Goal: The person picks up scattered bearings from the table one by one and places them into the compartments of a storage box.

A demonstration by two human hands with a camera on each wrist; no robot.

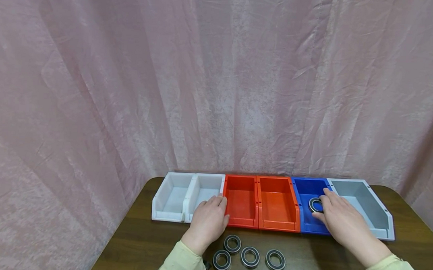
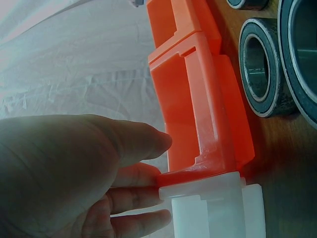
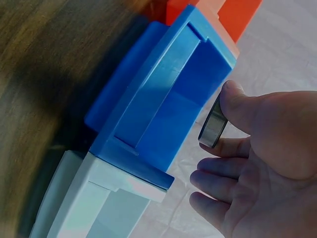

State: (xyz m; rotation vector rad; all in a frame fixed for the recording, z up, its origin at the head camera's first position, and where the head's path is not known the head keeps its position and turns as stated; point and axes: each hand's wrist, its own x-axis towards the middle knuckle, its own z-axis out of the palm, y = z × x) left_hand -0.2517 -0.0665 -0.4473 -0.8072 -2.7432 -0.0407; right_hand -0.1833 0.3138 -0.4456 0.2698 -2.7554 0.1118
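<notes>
My right hand (image 1: 343,213) pinches a ball bearing (image 1: 315,205) between thumb and fingers, over the blue bin (image 1: 308,225). In the right wrist view this bearing (image 3: 213,125) appears edge-on just above the bin's opening. The left hand (image 1: 208,221) is at the seam between the second white bin (image 1: 204,187) and the first red bin (image 1: 240,200). Its fingers are relaxed and hold nothing, with the fingertips right at the bins' rims in the left wrist view. Several more bearings (image 1: 250,257) lie flat on the table in front of the bins.
The bins stand side by side in a row: another white bin (image 1: 172,193) at the left end, an orange-red bin (image 1: 278,204) beside the blue one, and a grey bin (image 1: 365,206) at the right end. A pink curtain (image 1: 219,78) hangs behind the wooden table (image 1: 132,236).
</notes>
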